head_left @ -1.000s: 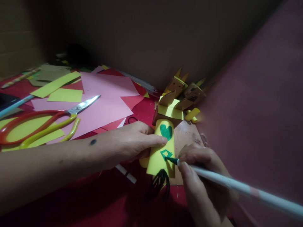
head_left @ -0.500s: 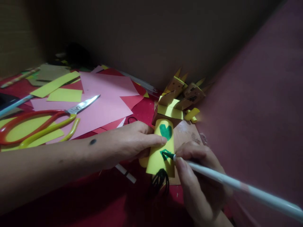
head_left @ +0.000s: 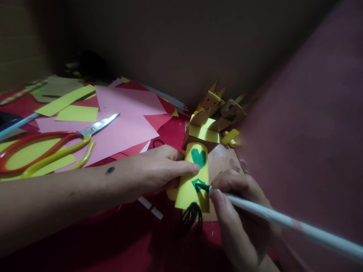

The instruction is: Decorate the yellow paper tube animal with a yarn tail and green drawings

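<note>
A yellow paper tube [head_left: 188,173] lies on a piece of cardboard, with a filled green heart near its top and a green outline lower down. Black strands [head_left: 193,215] hang from its lower end. My left hand [head_left: 167,166] grips the tube from the left, its thumb resting just below the heart. In my right hand [head_left: 241,215] is a white marker [head_left: 263,213], pinched near its tip. The green tip touches the tube at the outlined shape. Beyond the tube stands a yellow and brown cardboard box piece [head_left: 202,130] with raised flaps.
Red-and-yellow-handled scissors [head_left: 85,138] lie open on pink paper [head_left: 127,102] at the left, among yellow strips [head_left: 76,113]. Small cardboard figures [head_left: 211,100] with pointed tops stand behind the box. A white strip [head_left: 150,207] lies below my left wrist.
The marker and my right hand have shifted very slightly to the right. My left hand and the tube have stayed in place.
</note>
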A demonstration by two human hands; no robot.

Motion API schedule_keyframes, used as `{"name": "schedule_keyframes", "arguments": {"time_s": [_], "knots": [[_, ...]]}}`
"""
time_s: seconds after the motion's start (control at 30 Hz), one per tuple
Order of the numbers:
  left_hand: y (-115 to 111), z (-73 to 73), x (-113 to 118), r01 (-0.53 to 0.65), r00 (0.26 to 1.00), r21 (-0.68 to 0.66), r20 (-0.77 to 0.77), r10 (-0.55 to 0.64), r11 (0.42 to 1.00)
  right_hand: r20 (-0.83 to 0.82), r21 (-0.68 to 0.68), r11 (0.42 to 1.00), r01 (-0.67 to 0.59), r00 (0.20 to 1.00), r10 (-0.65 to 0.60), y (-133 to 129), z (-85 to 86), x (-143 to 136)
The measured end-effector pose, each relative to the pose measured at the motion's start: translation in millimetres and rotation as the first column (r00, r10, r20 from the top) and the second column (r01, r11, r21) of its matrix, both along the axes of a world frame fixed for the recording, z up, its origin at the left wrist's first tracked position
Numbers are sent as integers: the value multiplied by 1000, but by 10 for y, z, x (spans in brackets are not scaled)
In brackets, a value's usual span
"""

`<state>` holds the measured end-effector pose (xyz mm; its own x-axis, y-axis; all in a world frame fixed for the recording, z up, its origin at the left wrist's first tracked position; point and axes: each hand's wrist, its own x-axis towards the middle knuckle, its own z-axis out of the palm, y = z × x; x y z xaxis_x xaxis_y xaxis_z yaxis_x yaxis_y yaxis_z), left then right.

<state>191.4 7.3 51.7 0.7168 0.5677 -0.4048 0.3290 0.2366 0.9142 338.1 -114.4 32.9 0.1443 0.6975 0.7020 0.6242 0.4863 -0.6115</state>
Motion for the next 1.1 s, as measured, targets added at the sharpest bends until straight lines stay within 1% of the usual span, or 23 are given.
{"name": "schedule_keyframes", "arguments": {"time_s": [0.27, 0.47, 0.53, 0.7, 0.73, 0.9, 1.1], "knots": [[3, -15, 3, 14, 1000, -20, 3, -14, 1000, 6, 4, 997, 74, 997, -74, -4, 27, -12], [5, -10, -11, 19, 1000, -24, 7, -18, 1000, -41, -20, 999, 25, 999, -26, -21, 4, -10], [5, -9, -11, 19, 1000, -32, 12, -18, 999, -66, -13, 1000, 27, 997, -28, -13, -14, 7], [-1, -7, -3, -1, 1000, -23, 5, 2, 1000, -45, 22, 999, -37, 998, 38, 16, -32, 40], [-2, -7, -2, -2, 1000, -20, 2, 2, 1000, -46, 24, 999, -33, 998, 34, 16, -28, 36], [-1, -4, -3, 0, 1000, -38, -1, 0, 999, -12, -9, 998, 64, 998, -64, -4, -8, 8], [1, 2, -10, 10, 1000, -47, 13, -9, 999, -33, 12, 1000, 18, 999, -18, 12, -11, 24]]}}
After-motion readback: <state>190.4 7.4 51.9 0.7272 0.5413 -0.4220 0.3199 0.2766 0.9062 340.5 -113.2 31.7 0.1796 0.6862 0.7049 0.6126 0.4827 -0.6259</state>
